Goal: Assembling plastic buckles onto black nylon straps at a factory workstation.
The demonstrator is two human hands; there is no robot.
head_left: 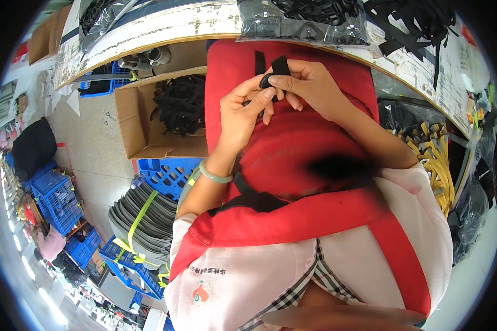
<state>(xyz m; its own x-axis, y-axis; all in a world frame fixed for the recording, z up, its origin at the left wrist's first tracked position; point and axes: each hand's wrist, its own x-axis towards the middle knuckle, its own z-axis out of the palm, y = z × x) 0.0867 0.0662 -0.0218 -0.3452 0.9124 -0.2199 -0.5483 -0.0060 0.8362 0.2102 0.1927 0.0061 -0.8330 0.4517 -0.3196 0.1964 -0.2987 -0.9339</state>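
Observation:
Over the lap of my red apron [320, 135], my two hands meet around a black webbing strap [280, 65]. My left hand [238, 113] pinches the strap's lower part with thumb and fingers. From the other side my right hand [309, 83] grips it, its thumb pressing on a small dark piece [266, 81] at the fingertips. That piece is too small and covered to name. A black strap end [259, 62] sticks up beside the left fingers. Whether it belongs to the same strap is hidden by the fingers.
Beyond my lap runs a worn white table edge [204, 48], bearing a clear bag [306, 27] of black pieces and loose black straps [411, 25]. At left stands a cardboard box [163, 150] of black straps. Yellow straps [439, 171] hang at right; stacked grey sheets [141, 220] lie lower left.

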